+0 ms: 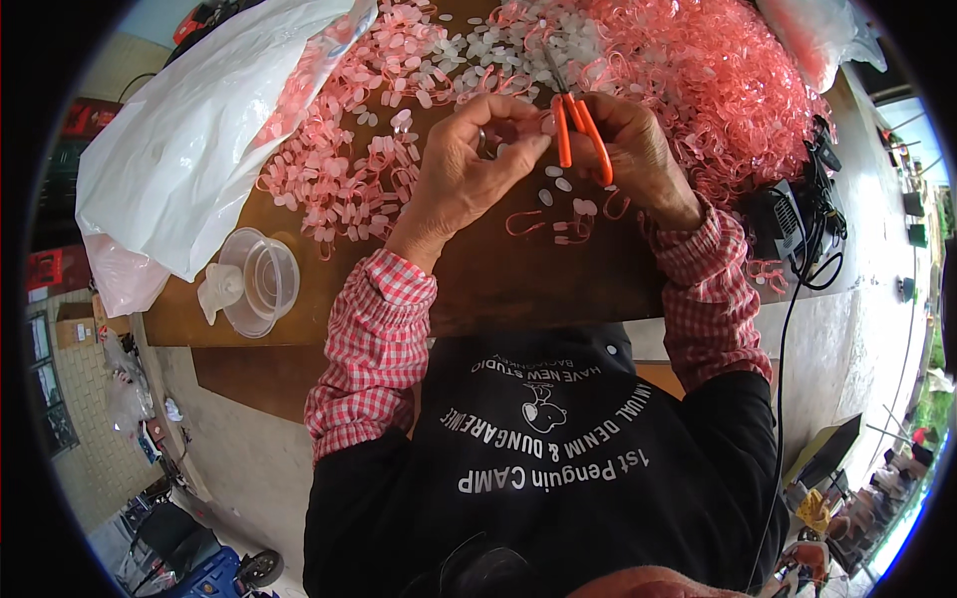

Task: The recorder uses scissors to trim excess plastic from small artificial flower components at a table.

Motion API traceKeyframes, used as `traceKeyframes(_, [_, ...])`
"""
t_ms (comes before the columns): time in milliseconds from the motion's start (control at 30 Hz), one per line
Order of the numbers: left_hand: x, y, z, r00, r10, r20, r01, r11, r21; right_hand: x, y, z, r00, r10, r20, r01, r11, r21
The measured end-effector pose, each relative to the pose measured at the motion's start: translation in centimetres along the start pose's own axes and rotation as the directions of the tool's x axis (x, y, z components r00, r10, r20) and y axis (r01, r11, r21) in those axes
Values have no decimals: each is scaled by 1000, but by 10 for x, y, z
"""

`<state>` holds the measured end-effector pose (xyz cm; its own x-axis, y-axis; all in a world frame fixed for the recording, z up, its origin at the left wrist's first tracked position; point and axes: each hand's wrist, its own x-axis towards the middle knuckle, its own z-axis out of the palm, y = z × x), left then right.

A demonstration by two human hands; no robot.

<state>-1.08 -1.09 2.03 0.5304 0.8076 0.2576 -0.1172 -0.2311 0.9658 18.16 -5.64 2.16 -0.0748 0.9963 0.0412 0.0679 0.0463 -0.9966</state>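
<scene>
My right hand (pixel 633 149) is closed around a pair of scissors with orange handles (pixel 580 140); the blades point away from me. Close beside it on the left, my left hand (pixel 474 159) pinches a small pinkish plastic piece (pixel 546 122), partly hidden by the fingers. Below the hands, on the brown table (pixel 538 269), lie a pink looped plastic piece (pixel 523 223), a pink clip-like piece (pixel 573 234) and a few pale oval bits (pixel 554 177). More pale ovals (pixel 488 45) spread beyond the hands.
A big heap of pink plastic loops (pixel 698 90) fills the far right. Pink pieces (pixel 344 169) cover the left, beside a white plastic bag (pixel 189 140). A clear round tub (pixel 269 283) stands near the front left edge. A black device with cables (pixel 797 219) sits at right.
</scene>
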Motion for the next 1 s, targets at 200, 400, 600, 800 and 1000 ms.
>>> traceKeyframes(200, [7,-14,-24,972,-18,-235,-103,864,-493,-2,-8,0,999,-1,41,3,999,-47])
traceKeyframes(400, [2,-6,-5,998,66,8,-65,997,-40,-3,-6,1,999,34,14,-34,999,1])
traceKeyframes(600, [3,-8,-16,999,25,-38,-28,997,-74,-3,-5,-6,999,29,27,-30,999,31])
traceKeyframes(800, [-1,-1,-4,1000,16,4,-16,1000,-13,-3,-7,1,999,-46,-1,46,998,-39])
traceKeyframes(1000, [1,-10,-10,968,177,-176,-137,967,215,2,-2,0,886,-463,-26,296,608,-736])
